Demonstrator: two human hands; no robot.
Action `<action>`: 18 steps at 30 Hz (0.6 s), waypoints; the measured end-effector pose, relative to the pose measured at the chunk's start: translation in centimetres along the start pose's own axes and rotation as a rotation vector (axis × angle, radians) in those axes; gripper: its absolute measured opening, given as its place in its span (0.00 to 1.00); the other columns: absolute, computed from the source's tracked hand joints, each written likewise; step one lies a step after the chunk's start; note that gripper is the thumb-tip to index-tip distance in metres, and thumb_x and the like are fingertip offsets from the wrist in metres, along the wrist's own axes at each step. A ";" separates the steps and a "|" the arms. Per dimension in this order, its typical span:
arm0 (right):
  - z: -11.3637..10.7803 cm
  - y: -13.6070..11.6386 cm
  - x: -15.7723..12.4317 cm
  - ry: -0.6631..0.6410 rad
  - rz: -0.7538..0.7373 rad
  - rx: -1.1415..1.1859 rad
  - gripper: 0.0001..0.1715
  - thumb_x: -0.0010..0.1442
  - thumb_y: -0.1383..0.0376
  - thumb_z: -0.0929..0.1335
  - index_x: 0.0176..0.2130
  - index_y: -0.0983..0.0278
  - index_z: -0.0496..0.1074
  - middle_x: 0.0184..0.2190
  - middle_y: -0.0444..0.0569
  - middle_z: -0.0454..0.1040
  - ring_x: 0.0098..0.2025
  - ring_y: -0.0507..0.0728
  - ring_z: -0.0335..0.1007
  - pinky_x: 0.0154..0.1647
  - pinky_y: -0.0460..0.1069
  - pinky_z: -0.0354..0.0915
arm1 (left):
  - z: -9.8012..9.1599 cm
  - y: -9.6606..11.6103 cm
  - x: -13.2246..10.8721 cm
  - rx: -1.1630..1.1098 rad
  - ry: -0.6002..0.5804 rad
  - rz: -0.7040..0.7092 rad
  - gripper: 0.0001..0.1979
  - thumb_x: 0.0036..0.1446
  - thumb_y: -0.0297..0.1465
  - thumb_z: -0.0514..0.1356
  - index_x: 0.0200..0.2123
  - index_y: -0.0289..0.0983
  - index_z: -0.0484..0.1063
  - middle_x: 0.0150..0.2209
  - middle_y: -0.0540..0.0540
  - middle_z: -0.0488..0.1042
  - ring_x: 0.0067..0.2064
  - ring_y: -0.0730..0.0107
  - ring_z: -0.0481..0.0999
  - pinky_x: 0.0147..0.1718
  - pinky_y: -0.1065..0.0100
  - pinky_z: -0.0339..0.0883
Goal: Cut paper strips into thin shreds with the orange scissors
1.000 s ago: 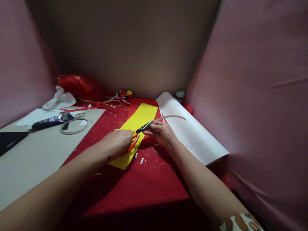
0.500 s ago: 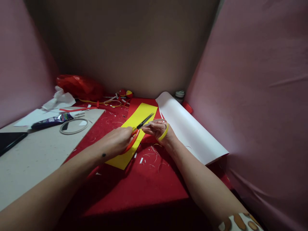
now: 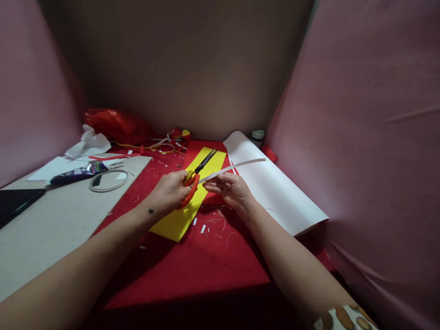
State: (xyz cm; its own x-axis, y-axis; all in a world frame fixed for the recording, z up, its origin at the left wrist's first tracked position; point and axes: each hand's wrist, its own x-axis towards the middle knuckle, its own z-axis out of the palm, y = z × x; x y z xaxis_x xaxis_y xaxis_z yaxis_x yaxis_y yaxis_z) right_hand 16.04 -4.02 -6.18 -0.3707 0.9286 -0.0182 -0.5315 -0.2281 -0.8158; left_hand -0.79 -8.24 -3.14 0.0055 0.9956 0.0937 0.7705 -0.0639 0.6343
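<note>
The left hand (image 3: 170,190) is closed round the orange plastic handles of a pair of scissors w/ dark metal blades (image 3: 200,167). The blades point away over the yellow corrugated sheet (image 3: 177,221); whether they're parted is too small to tell. The right hand (image 3: 231,189) pinches a thin white paper strip (image 3: 237,165) near its near end, fingers narrow. The rest of the strip juts out free to the right, above the curled white paper sheet (image 3: 278,195) & not touching it. The strip's near tip sits just beside the scissor handles, apart from the blades.

Handling, as a judgement: the strip looks v. light & floppy, holding its line only because it's short & slightly bowed. It'd crease or tear easily, so a fingertip pinch close to the end suits it. The scissors are rigid, best gripped by the handle loops.

Containers: a small jar w/ pale lid (image 3: 257,135) stands at the back by the white sheet, lid on, contents not visible. A red plastic bag (image 3: 115,126) is bunched at back left, contents hidden. A dark squeeze tube (image 3: 77,173) lies on the grey board (image 3: 51,224) beside a pale ring (image 3: 108,180).

Paper scraps (image 3: 213,228) litter the red cloth (image 3: 206,268) near the right wrist.
</note>
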 end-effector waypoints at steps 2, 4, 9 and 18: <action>0.0 -0.1 0.0 0.020 -0.021 0.000 0.05 0.48 0.72 0.64 0.26 0.70 0.70 0.22 0.54 0.76 0.26 0.57 0.76 0.33 0.51 0.73 | 0.0 -0.4 0.3 0.004 -0.002 -0.014 0.12 0.46 0.40 0.55 0.25 0.37 0.65 0.19 0.53 0.62 0.21 0.76 0.60 0.19 0.72 0.50; 0.0 -0.2 0.1 0.053 -0.044 0.004 0.04 0.49 0.71 0.65 0.26 0.69 0.69 0.21 0.52 0.76 0.25 0.56 0.75 0.30 0.49 0.72 | -0.1 -0.8 0.5 0.024 -0.006 -0.003 0.13 0.45 0.41 0.56 0.24 0.37 0.65 0.19 0.53 0.62 0.22 0.76 0.59 0.19 0.72 0.50; -0.2 -0.8 0.5 0.160 -0.091 0.022 0.04 0.51 0.71 0.64 0.28 0.67 0.69 0.21 0.50 0.75 0.23 0.53 0.74 0.28 0.48 0.71 | -0.6 -1.3 0.7 0.086 -0.047 0.005 0.13 0.45 0.42 0.56 0.26 0.37 0.67 0.20 0.51 0.64 0.22 0.75 0.61 0.20 0.71 0.50; -1.0 -1.4 0.9 0.203 -0.076 0.082 0.13 0.59 0.66 0.60 0.29 0.69 0.70 0.24 0.53 0.77 0.23 0.53 0.74 0.27 0.46 0.71 | -1.0 -2.0 1.1 0.080 -0.053 -0.009 0.12 0.43 0.41 0.56 0.25 0.38 0.67 0.20 0.52 0.63 0.22 0.75 0.61 0.19 0.71 0.49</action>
State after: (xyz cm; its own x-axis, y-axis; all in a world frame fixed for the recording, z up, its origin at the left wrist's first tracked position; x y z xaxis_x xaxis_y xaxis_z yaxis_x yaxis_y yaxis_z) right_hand 17.22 -2.59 -5.62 -0.1706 0.9820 -0.0815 -0.6152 -0.1708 -0.7696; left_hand -3.00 -7.05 -3.56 0.0301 0.9985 0.0460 0.8190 -0.0510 0.5716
